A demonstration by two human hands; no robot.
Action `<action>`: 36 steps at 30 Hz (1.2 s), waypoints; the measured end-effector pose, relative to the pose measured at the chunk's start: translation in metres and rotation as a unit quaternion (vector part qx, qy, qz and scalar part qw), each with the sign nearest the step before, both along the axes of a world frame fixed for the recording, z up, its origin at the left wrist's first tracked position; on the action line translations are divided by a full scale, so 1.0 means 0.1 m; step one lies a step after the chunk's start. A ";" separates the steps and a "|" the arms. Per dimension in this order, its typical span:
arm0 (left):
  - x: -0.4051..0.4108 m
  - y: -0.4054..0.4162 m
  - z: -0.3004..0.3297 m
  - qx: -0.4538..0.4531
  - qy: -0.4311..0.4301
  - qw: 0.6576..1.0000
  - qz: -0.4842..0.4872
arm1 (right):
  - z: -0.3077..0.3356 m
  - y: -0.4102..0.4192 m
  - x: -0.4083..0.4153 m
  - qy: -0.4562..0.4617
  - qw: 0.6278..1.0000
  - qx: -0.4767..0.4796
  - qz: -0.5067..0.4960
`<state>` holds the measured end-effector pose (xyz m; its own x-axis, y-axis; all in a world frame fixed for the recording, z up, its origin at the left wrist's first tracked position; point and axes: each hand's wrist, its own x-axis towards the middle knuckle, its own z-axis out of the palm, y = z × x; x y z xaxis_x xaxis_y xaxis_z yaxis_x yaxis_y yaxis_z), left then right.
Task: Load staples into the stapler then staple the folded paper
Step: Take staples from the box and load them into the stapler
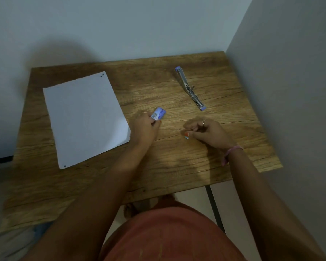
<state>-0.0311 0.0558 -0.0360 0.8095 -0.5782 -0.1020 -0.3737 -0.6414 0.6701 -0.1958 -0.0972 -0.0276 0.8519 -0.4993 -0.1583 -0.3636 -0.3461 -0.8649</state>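
Note:
A small blue and white staple box [159, 113] sits on the wooden table [177, 162], and my left hand [145, 127] grips its near end. My right hand [205, 131] rests on the table to the right, fingers curled, pinching something small at the thumb tip; I cannot tell what it is. The stapler [190, 88] lies swung fully open and flat at the back right, blue at both ends, apart from both hands. A white sheet of paper [85, 117] lies flat on the left, its right corner beside my left wrist.
The table stands in a corner, with a wall along its back edge and another wall [290, 91] close on the right. A dark metal table leg [215, 206] shows below the front edge. My body in an orange garment fills the bottom.

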 end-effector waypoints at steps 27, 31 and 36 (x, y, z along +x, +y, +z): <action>0.36 -1.34 0.24 -0.131 0.211 0.966 -0.077 | 0.05 -0.47 0.01 -0.087 0.968 0.114 -0.205; 0.28 -1.44 0.21 -0.142 0.227 0.958 -0.106 | 0.08 -0.51 0.02 -0.104 0.959 0.143 -0.220; 0.22 -1.53 0.15 -0.136 0.202 0.967 -0.078 | 0.06 -0.57 0.01 -0.097 0.953 0.177 -0.226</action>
<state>-0.0090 -0.0972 -0.0209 0.6365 -0.7396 -0.2189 -0.1243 -0.3785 0.9172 -0.1949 -0.1540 -0.0221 0.5927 -0.7670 -0.2458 -0.2275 0.1334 -0.9646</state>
